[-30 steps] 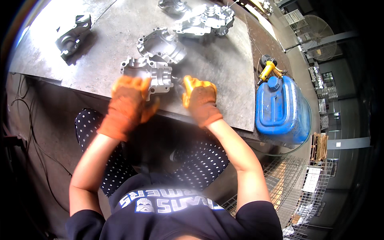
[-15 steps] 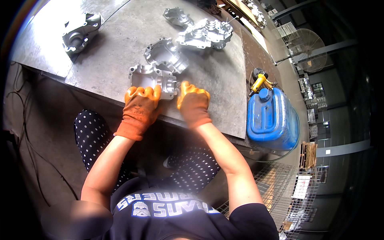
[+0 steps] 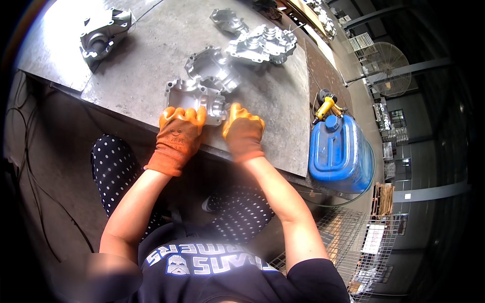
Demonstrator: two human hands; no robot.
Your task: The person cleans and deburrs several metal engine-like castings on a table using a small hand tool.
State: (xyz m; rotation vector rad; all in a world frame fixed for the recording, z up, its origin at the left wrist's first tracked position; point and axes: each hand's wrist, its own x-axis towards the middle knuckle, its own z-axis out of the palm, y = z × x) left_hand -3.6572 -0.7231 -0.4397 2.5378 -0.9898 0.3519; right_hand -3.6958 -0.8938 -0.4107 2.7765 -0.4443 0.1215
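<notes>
Silver metal part (image 3: 196,97) lay on the table (image 3: 129,83), just past our left hand (image 3: 179,135), which gripped its near side. We had our right hand (image 3: 244,132) curled beside the part's right end.

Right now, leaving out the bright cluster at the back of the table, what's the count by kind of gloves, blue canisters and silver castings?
Orange gloves: 2 (left glove, right glove)
Blue canister: 1
Silver castings: 4 (nearest casting, next casting, leftmost casting, back casting)
Total: 7
</notes>
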